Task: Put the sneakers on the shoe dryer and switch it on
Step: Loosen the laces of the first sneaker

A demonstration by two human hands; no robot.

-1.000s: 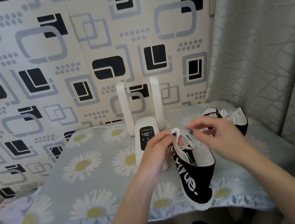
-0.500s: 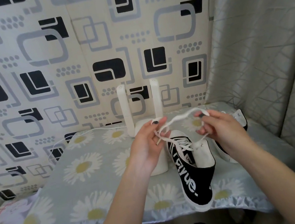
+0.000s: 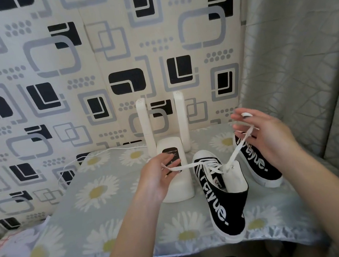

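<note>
A white shoe dryer point(image 3: 176, 181) with two upright tubes and a dark display panel stands at the back middle of the table. A black high-top sneaker point(image 3: 222, 198) with white lettering stands just right of it, its white laces point(image 3: 190, 165) pulled out to both sides. My left hand point(image 3: 157, 176) pinches one lace end in front of the dryer's panel. My right hand point(image 3: 265, 135) holds the other lace end up and to the right. The second black sneaker point(image 3: 258, 162) lies behind, partly hidden by my right hand.
The table carries a grey daisy-print cloth point(image 3: 99, 192). The dryer's white cord point(image 3: 94, 153) runs left along the back edge. A patterned wall stands behind, a grey curtain point(image 3: 305, 58) at the right. Some floral fabric point(image 3: 12, 250) lies lower left.
My hands have moved apart, drawing the laces out sideways from the near sneaker. The left hand dropped lower over the dryer panel; the right hand moved up and right.
</note>
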